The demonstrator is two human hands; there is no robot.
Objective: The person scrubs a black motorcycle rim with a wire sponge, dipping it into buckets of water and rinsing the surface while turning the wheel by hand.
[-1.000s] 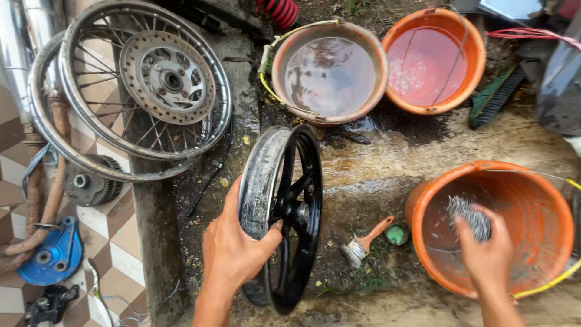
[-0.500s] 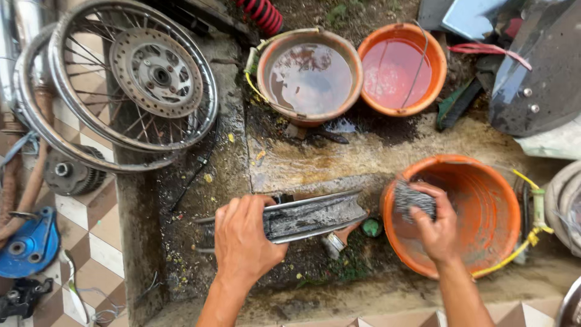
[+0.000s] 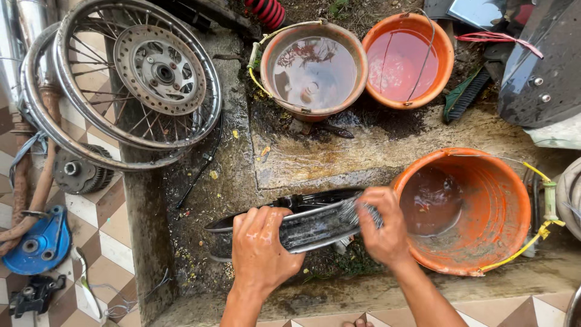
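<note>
The spoked wheel [image 3: 142, 79] leans at ten o'clock against a bare rim [image 3: 72, 145] on the wet concrete floor [image 3: 315, 151], with two water-filled buckets [image 3: 315, 69] at twelve o'clock and a tilted orange bucket [image 3: 484, 212] at four o'clock. Just below centre lies the black wheel [image 3: 302, 224], turned edge-on with its dirty rim facing up — the left hand [image 3: 261, 248] has its grip closed over that rim. The right hand [image 3: 381, 227] presses a wad of steel wool [image 3: 356, 212] against the rim, fingers curled tight around it — just beside the tilted bucket's lip.
</note>
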